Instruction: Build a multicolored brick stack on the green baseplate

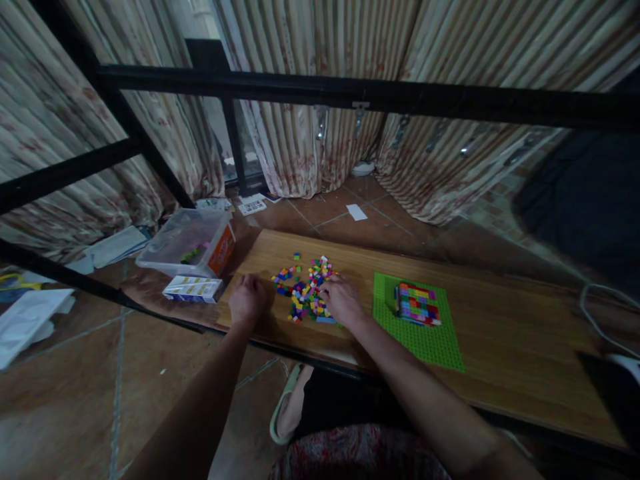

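A heap of small coloured bricks [306, 288] lies on the wooden tabletop [500, 333]. My right hand [341, 299] rests on the right side of the heap, fingers curled among the bricks; whether it holds one I cannot tell. My left hand [249, 299] sits on the table just left of the heap, fingers curled, nothing visible in it. To the right lies a green baseplate [425, 333] carrying a block of multicoloured bricks [419, 303].
A clear plastic box [187, 243] with an orange label and a small white carton [193, 289] stand at the table's left end. Black metal bars [350, 93] cross in front of striped curtains. A cable [597, 313] lies at far right. Papers litter the tiled floor.
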{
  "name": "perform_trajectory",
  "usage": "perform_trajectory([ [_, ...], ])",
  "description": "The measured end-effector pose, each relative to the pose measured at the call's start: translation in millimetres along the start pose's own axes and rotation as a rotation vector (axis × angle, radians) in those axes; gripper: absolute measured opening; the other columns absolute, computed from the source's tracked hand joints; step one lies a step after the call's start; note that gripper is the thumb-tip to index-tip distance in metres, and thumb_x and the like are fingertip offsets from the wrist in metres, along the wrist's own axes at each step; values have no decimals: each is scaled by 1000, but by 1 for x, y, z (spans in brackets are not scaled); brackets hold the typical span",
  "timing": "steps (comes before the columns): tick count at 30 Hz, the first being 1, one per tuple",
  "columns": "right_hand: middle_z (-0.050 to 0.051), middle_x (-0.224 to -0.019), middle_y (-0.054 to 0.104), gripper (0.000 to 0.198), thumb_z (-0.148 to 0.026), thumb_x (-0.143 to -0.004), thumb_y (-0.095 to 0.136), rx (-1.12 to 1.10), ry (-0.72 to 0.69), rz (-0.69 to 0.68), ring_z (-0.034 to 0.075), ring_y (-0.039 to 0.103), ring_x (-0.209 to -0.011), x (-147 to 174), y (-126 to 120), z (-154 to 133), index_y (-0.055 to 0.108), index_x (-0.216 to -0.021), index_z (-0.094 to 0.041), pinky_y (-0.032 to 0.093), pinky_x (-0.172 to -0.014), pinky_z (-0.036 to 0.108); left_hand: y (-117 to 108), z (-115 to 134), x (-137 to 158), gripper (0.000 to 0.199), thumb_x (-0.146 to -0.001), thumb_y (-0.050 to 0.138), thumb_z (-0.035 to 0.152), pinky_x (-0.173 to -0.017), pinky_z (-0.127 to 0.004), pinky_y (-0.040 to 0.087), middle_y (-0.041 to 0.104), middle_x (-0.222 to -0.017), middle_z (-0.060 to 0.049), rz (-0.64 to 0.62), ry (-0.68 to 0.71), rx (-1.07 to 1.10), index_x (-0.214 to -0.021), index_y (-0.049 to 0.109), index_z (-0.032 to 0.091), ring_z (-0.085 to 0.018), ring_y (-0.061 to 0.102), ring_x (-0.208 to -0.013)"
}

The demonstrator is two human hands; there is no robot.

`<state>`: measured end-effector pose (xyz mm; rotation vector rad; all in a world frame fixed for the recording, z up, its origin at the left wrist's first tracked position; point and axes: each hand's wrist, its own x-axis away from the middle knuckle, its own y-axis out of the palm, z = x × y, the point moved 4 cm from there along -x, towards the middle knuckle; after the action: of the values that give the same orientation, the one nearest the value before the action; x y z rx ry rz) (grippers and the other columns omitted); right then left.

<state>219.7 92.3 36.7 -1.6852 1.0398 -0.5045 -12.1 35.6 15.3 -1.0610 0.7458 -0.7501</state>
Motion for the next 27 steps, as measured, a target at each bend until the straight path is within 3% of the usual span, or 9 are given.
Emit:
perform_trajectory([
  [5,5,-88,66,17,-18,-86,53,-110,-6,100,20,57,-91,5,-15,-4,69,-81,-22,42,-88,32,-3,2,0,27,-90,38,30,-64,-30,40,65,-100,-10,4,0,-2,-95,62,19,-23,61,-87],
  [12,2,-84,69,18,-23,-88,50,-424,123,206,15,62,-76,43,-55,19,68,-86,-21,47,-74,27,-7,4,-1,27,-88,40,31,-64,-32,40,66,-101,-11,-12,-17,-26,-96,63,19,-25,62,-87],
  [16,3,-86,72,20,-30,-86,51,-479,235,289,16,65,-77,72,-78,62,69,-89,-21,49,-72,28,-5,3,-3,27,-88,40,32,-62,-31,39,66,-101,-11,-8,-8,-59,-95,63,19,-24,62,-84],
  [22,4,-81,72,25,-42,-79,59,-521,482,479,18,65,-72,92,-103,151,68,-83,-19,51,-70,31,-2,2,-3,29,-89,38,32,-62,-31,39,65,-100,-11,17,22,-62,-94,63,20,-24,61,-85],
  [27,5,-84,72,23,-41,-77,61,-476,460,414,20,66,-80,78,-100,186,69,-78,-20,50,-82,37,-1,1,-3,29,-89,38,32,-62,-31,39,64,-100,-11,16,13,-63,-96,63,19,-24,60,-84],
])
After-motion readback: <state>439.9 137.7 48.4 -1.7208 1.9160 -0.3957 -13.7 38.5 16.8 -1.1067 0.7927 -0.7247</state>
